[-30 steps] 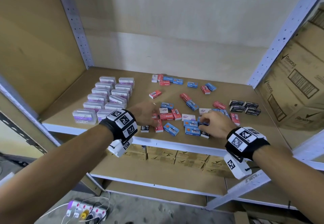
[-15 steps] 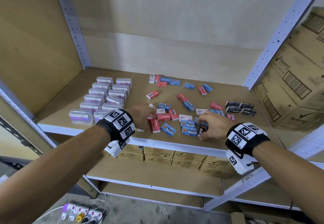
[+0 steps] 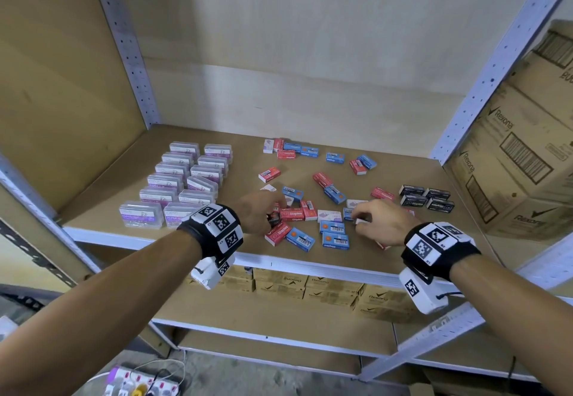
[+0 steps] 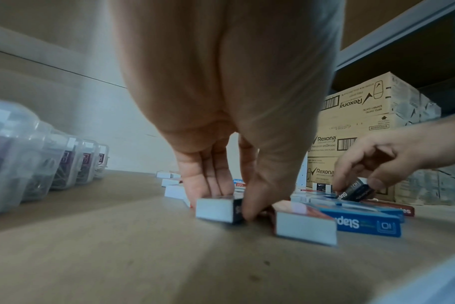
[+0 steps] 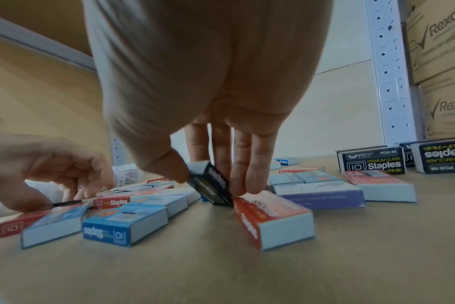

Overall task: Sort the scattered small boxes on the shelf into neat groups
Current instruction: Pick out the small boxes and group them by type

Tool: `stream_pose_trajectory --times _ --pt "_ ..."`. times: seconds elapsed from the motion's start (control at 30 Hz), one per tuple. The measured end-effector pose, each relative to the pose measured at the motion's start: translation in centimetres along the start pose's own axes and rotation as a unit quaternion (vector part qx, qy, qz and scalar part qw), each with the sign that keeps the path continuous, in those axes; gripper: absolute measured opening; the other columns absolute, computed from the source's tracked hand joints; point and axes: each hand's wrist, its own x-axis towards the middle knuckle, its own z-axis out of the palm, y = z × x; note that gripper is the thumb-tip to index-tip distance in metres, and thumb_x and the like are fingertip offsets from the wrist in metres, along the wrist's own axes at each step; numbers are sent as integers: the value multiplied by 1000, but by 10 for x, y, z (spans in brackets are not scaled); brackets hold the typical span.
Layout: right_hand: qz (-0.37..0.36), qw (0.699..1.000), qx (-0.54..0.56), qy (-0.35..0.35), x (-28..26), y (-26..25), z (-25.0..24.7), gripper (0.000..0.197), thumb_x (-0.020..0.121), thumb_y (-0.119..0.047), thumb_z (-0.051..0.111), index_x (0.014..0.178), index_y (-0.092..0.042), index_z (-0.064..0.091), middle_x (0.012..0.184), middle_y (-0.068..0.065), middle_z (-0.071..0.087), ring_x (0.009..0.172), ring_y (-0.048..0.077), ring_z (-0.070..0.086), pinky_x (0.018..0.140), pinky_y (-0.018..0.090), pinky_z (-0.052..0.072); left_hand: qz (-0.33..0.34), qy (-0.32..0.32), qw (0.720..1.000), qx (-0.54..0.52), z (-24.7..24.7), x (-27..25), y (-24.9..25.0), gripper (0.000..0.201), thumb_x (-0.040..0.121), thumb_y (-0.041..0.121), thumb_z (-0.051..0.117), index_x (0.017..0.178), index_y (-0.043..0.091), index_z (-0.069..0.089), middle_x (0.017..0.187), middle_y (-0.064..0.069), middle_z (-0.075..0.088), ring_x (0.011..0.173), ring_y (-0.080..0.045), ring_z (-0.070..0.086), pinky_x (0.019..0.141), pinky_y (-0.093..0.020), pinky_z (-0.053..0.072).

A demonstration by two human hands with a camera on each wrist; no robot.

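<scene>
Red, blue and white-purple staple boxes (image 3: pixel 333 228) lie scattered over the middle of the shelf board (image 3: pixel 403 250). Several black staple boxes (image 3: pixel 426 199) are grouped at the right. My left hand (image 3: pixel 273 216) pinches a black box (image 4: pixel 216 209) that lies flat on the board, thumb on one side and fingers on the other (image 4: pixel 234 205). My right hand (image 3: pixel 359 219) pinches another black box (image 5: pixel 210 185) between thumb and fingers and holds it tilted just above the pile (image 5: pixel 213 183). That same box (image 4: pixel 356 191) also appears in the left wrist view.
Clear plastic paper-clip boxes (image 3: pixel 186 185) stand in two neat rows at the left. Rexona cartons (image 3: pixel 521 160) fill the bay beyond the right upright (image 3: pixel 496 64). More cartons (image 3: pixel 310 287) sit on the shelf below. A power strip (image 3: pixel 139 386) lies on the floor.
My right hand has taken a black box out of the front of the pile and raised it on edge. My left hand has drawn back toward the front edge onto another black box.
</scene>
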Motion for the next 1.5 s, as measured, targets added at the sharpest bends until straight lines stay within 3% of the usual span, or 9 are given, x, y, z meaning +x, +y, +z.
stream_pose_trajectory --times 0.1,0.23,0.43,0.6,0.8,0.9,1.1,1.37,1.5 --pt "8 999 35 26 2 -1 0 25 90 -21 55 111 -21 68 106 5 69 89 21 63 74 32 50 7 14 999 -41 -2 1 -3 52 76 11 72 122 25 50 104 3 55 93 -17 54 77 -29 47" --pt "21 998 37 38 7 -2 4 33 91 -17 55 122 -22 62 120 4 64 85 15 58 56 19 37 33 38 995 -91 -7 2 -8 40 82 6 68 118 18 55 98 -3 67 89 -19 63 78 -32 55" --pt "38 996 73 40 14 0 6 34 86 -11 62 119 -21 63 129 0 60 102 14 56 74 22 35 37 18 997 -68 -9 5 -16 36 83 9 71 116 19 62 111 0 68 98 -13 61 80 -24 48" --pt "35 995 81 44 17 2 7 28 86 -11 65 114 -17 66 124 -3 62 90 7 50 68 23 36 47 22 999 -17 -9 6 -17 28 83 16 72 110 17 66 107 1 63 91 -10 53 77 -21 40" --pt "44 993 91 59 19 4 1 21 83 -17 67 99 -30 64 93 -10 63 84 12 59 63 27 40 42 7 999 -13 -18 10 -18 22 83 11 69 105 15 68 107 1 66 92 -12 56 77 -23 42" --pt "46 992 99 64 22 4 -4 22 82 -20 68 93 -37 59 94 -11 64 81 10 59 63 26 39 39 11 999 -9 -27 14 -13 24 84 9 66 106 18 67 105 2 65 92 -15 58 78 -27 48" --pt "55 987 133 65 26 7 -10 29 83 -18 68 106 -33 56 102 -11 60 84 9 59 59 23 40 53 52 997 -15 -40 23 4 30 84 5 64 113 14 67 104 1 52 98 -17 54 84 -29 48" --pt "70 991 91 70 28 -3 -4 24 81 -29 67 94 -41 52 93 -17 59 87 11 59 88 41 48 86 48 995 -6 -35 43 27 29 79 5 64 105 18 70 98 3 60 90 -16 58 75 -30 51" --pt "50 992 101 62 28 -9 -5 21 86 -19 66 103 -26 57 94 -8 58 81 10 54 60 15 38 93 53 994 -16 -26 50 30 33 79 4 61 107 18 67 97 6 55 96 -16 56 72 -27 43"
